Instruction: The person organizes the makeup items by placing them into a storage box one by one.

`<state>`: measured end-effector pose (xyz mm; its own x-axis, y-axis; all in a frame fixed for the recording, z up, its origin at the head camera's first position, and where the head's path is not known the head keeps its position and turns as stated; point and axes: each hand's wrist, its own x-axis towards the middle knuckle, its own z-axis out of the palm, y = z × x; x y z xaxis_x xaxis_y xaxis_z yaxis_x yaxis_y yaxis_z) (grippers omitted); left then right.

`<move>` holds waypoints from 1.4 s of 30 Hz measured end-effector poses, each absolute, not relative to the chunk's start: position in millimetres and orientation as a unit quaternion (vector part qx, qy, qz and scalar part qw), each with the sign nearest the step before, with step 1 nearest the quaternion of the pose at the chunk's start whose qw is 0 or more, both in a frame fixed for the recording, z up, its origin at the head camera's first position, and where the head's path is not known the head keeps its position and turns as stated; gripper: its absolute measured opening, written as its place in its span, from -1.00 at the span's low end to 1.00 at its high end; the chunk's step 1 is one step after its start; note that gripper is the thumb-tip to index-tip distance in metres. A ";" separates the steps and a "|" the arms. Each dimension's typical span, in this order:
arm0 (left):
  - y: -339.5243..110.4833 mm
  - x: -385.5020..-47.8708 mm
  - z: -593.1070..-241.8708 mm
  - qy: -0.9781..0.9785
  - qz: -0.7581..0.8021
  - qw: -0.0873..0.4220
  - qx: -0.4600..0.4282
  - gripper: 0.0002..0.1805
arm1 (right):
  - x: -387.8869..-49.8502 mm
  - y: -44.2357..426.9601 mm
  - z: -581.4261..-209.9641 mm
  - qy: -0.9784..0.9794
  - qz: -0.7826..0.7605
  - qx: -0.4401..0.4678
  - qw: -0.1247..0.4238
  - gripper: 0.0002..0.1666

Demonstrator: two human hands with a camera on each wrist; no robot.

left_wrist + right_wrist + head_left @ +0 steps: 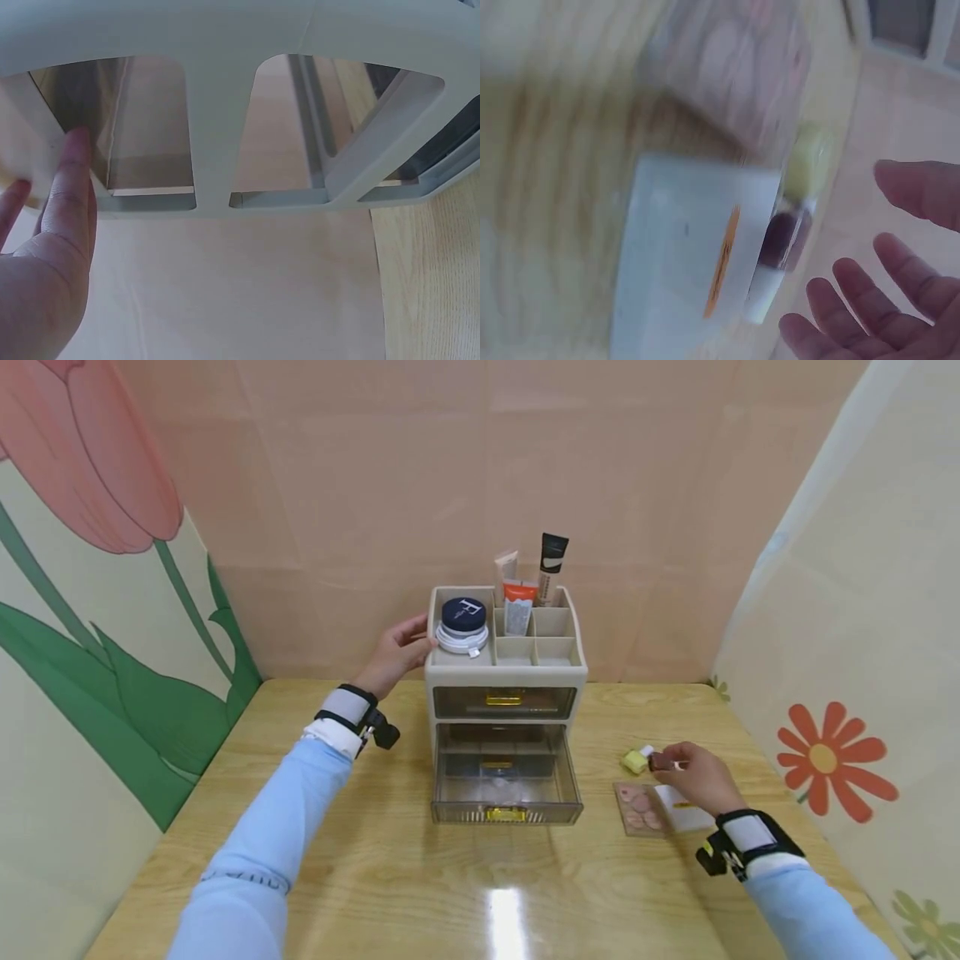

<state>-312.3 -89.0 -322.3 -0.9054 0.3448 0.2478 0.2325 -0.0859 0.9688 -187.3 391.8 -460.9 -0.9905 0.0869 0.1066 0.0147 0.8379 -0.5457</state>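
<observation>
My left hand rests against the left side of a cream cosmetics organizer; in the left wrist view, one straight finger touches its side frame. My right hand is at a small dark-red bottle with a white cap, which looks like nail polish. The right wrist view shows those fingers spread and apart from the bottle. Beside it lies a similar yellow-green bottle. An open makeup palette with pinkish pans lies nearer me, its pale lid bearing an orange strip.
A see-through drawer stands pulled out below a closed upper drawer. On top, a dark round compact sits on a white round item. Several tubes stand in compartments, including an orange-capped one. Fabric walls border the wooden table.
</observation>
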 end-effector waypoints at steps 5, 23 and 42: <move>-90.1 -312.5 -322.3 0.678 0.703 0.038 0.210 -0.42 | -205.5 403.9 -461.7 -0.967 0.252 -0.007 0.019 -0.28; -89.5 -313.2 -324.2 0.680 0.703 0.039 0.204 -0.41 | -235.3 416.2 -480.6 -0.974 0.225 -0.015 -0.026 -0.48; -88.3 -313.7 -322.5 0.673 0.711 0.040 0.200 -0.41 | -233.4 419.1 -476.0 -0.981 0.192 -0.004 0.005 -0.71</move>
